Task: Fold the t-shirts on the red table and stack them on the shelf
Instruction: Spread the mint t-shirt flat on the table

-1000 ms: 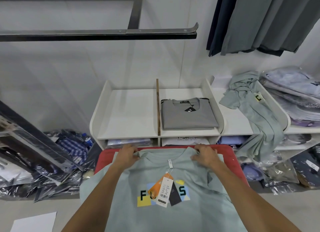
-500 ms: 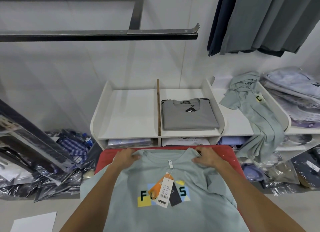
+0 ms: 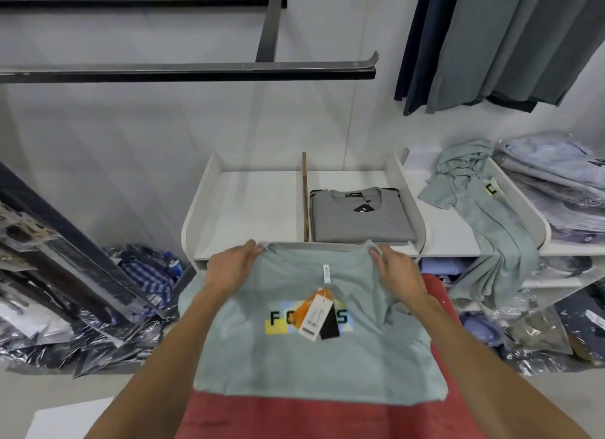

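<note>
Since a moment ago, the green t-shirt (image 3: 314,357) has been drawn up toward the shelf (image 3: 248,209), baring more red table (image 3: 327,419). Its shoulders are pinched by the left hand (image 3: 229,268) and right hand (image 3: 397,271). Letters "F" and "S" are seen beside the hang tags (image 3: 319,316).

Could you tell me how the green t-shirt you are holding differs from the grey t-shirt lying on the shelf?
The green t-shirt is unfolded and held at the shoulders by the left hand and right hand; the grey t-shirt is folded and untouched. The green one lies over the red table; the grey one lies in the shelf's right compartment. The green one shows a coloured chest print, the grey one none. Both carry hang tags.
</note>
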